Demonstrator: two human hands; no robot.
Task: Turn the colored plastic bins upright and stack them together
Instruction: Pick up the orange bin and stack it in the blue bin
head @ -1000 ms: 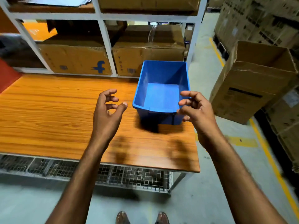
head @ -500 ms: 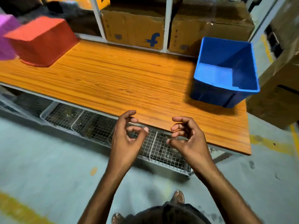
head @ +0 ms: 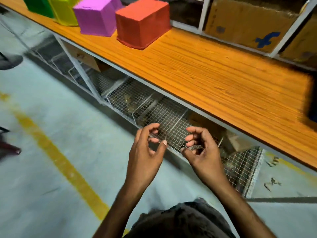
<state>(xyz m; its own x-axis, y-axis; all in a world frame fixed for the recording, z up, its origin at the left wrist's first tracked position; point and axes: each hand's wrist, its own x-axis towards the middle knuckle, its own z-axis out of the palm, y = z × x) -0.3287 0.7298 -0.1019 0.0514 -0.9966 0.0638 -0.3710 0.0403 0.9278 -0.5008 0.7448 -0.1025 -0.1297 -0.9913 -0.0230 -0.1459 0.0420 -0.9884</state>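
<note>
A: Where do the hands sit?

B: Both hang in front of the bench's near edge, over the wire mesh baskets [head: 154, 110] under it. The left hand [head: 145, 152] and right hand [head: 202, 152] face each other, fingers curled loosely and spread, gripping nothing. They are near one another but apart.

A: And the bins?

B: Four stand in a row along the bench's [head: 214, 74] left stretch, each upside down with its flat bottom up. The red bin [head: 142, 23] is nearest the bench's middle, its rim resting on the wood. Just beside it toward the left end is the magenta bin [head: 97, 16], then the yellow-green bin [head: 63, 11], then the green bin [head: 37, 6], cut by the frame's top edge. The neighbours look to be touching or nearly so; blur makes it hard to tell.

A: Anything at the right end?

B: A dark blurred shape [head: 313, 107] at the frame's right edge, too cut off to identify.

A: Behind the bench?

B: Cardboard boxes [head: 240, 23] in a white rack along the far edge, one with a blue logo.
</note>
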